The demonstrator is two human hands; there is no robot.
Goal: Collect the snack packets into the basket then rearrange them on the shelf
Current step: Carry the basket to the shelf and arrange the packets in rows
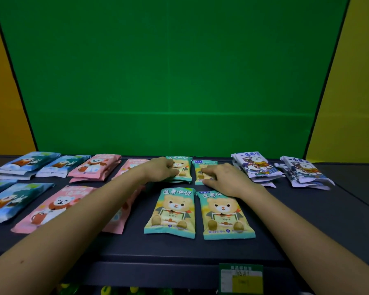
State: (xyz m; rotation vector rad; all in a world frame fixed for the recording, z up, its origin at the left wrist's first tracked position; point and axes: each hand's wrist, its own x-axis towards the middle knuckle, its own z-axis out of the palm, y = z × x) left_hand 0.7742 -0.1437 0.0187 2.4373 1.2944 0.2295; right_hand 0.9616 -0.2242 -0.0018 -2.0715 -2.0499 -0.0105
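Snack packets lie flat in rows on a dark shelf (200,248). Two teal bear packets (172,211) (225,216) rest side by side in the front row. Behind them lie two more teal bear packets. My left hand (161,169) pinches the left rear teal packet (182,167) at its left edge. My right hand (226,180) lies fingers-down on the right rear teal packet (202,169). Pink bear packets (96,167) (58,207) sit left of centre under my left forearm. No basket is in view.
Blue rabbit packets (28,162) (11,201) fill the shelf's left end. White-purple packets (257,168) (305,172) are stacked at the back right. A green panel (168,81) backs the shelf. A green and yellow price label (241,277) hangs on the front edge.
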